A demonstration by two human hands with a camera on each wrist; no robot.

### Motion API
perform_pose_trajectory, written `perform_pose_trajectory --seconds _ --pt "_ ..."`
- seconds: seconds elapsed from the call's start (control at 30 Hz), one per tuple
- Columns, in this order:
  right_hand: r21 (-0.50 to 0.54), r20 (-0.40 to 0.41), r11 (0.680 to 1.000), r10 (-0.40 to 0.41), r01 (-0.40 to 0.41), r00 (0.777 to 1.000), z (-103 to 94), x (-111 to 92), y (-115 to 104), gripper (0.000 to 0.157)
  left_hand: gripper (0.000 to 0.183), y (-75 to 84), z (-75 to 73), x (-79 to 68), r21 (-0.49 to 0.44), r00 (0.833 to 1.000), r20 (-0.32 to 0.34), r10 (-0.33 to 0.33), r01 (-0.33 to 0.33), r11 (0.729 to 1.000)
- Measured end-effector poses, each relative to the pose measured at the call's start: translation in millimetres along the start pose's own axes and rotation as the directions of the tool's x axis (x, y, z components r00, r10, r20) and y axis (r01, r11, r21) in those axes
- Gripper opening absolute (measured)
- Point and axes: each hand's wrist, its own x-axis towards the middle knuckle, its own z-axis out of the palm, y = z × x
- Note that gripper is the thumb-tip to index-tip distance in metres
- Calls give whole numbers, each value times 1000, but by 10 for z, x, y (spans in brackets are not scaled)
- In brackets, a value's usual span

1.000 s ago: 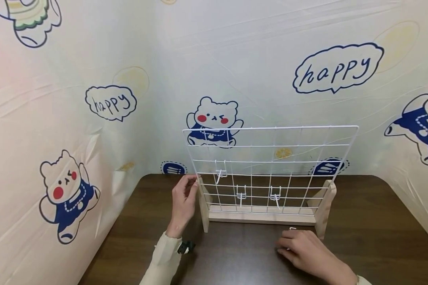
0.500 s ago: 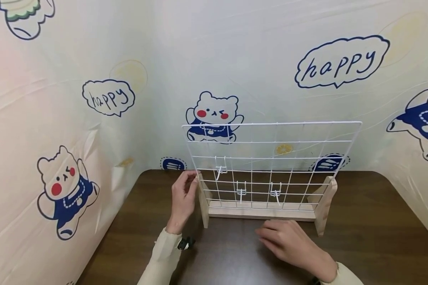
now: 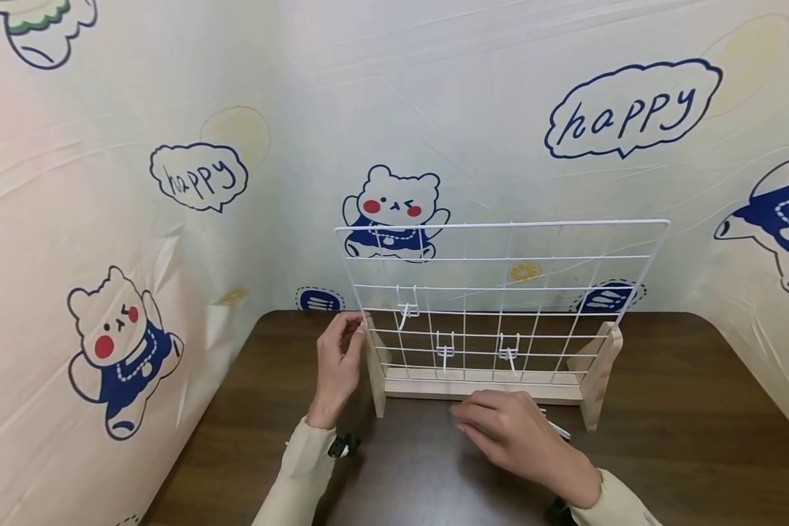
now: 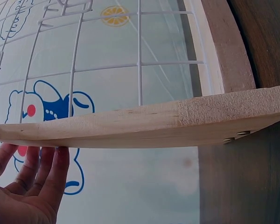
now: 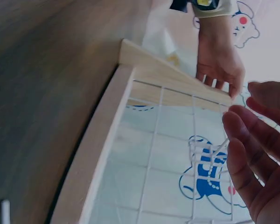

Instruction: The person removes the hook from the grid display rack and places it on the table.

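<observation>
A white wire grid rack (image 3: 500, 292) stands upright in a pale wooden base (image 3: 486, 391) with a side panel at each end. Three white hooks hang on its wires, one higher hook (image 3: 406, 310) and two lower, a hook (image 3: 445, 351) and a hook (image 3: 508, 352). My left hand (image 3: 338, 361) holds the upper end of the left side panel (image 4: 121, 123) between thumb and fingers. In front of the base hovers my right hand (image 3: 522, 438), fingers loosely bent; nothing shows between them in the right wrist view.
A small white rod-like piece (image 3: 557, 429) lies on the brown table (image 3: 671, 416), just beyond my right hand and partly hidden by it. The right side panel (image 3: 603, 380) rises behind that piece. A printed curtain (image 3: 500, 131) surrounds the table at the back and sides.
My right hand has moved left along the front of the base, and the white piece now shows behind it. My left hand stays at the left panel. The head view has tipped slightly down.
</observation>
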Motion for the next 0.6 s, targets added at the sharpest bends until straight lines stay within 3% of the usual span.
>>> perform_pose_trajectory --seconds 0.17,0.3,0.6 --pt "38 -62 998 49 -47 997 6 134 -13 10 19 10 3 16 2 1000 5 -11 11 1000" --pt "62 -98 996 71 -65 993 13 227 -22 15 19 7 2 19 -5 1000 4 -12 12 1000" --pt "116 -176 990 95 -75 980 56 391 -58 9 19 -10 7 7 -3 1000 -5 9 -9 1000"
